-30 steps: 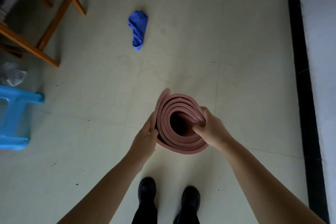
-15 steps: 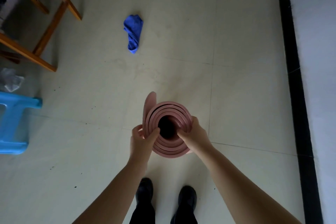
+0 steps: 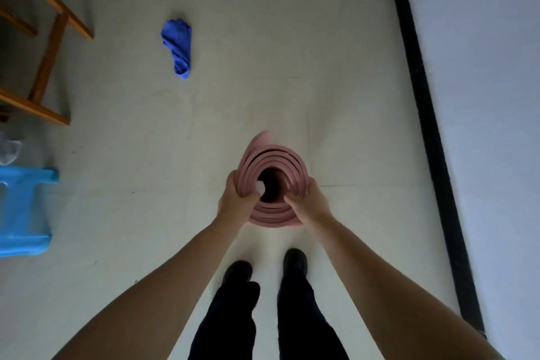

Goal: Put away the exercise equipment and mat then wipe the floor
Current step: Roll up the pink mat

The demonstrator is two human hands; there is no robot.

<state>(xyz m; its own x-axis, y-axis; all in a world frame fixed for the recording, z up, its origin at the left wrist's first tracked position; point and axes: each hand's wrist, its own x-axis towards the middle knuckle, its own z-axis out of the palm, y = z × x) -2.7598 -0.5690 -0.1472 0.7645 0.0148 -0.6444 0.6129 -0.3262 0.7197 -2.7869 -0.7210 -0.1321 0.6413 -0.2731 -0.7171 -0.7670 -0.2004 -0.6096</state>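
A pink exercise mat [image 3: 277, 161], rolled into a loose coil, stands upright in front of my feet, and I look down into its dark hollow core. My left hand [image 3: 236, 203] grips the left rim, thumb hooked over the inner layers. My right hand [image 3: 309, 203] holds the right rim, thumb inside. A loose outer flap sticks up at the far side. A crumpled blue cloth [image 3: 178, 48] lies on the pale tile floor, up and to the left, well apart from the mat.
A wooden frame [image 3: 49, 47] stands at the upper left. A light blue plastic stool [image 3: 24, 210] is at the left edge, with a clear plastic bag [image 3: 8, 149] behind it. A black baseboard [image 3: 429, 137] and a white wall run along the right.
My left hand has shifted from the outside of the roll to a grip over its rim, thumb inside. The coil looks tighter. The view has shifted slightly.
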